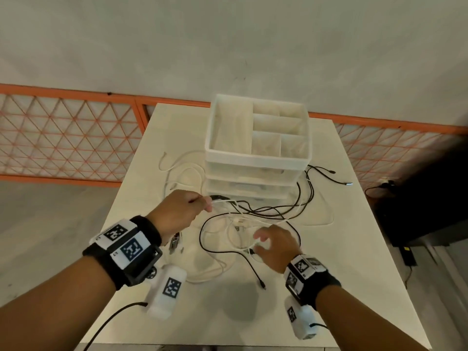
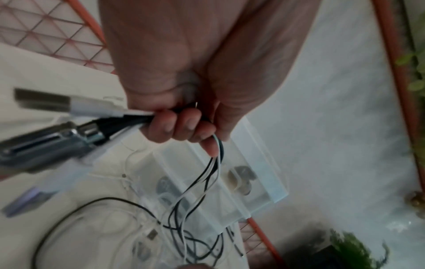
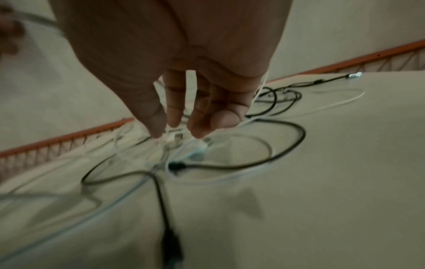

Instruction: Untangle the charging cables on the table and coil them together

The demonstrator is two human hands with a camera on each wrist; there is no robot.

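Several white and black charging cables lie tangled on the white table in front of a drawer unit. My left hand grips a bundle of black and white cable ends. In the left wrist view the fingers curl round them, the USB plugs stick out to the left, and the strands hang down into the tangle. My right hand hovers over the loops with relaxed fingers pointing down at a white plug. A white cable runs past its little finger.
A white drawer unit with a divided tray on top stands at the table's back. Black cable ends trail to its right, white ones to its left. A loose black plug lies near the front. An orange lattice fence runs behind.
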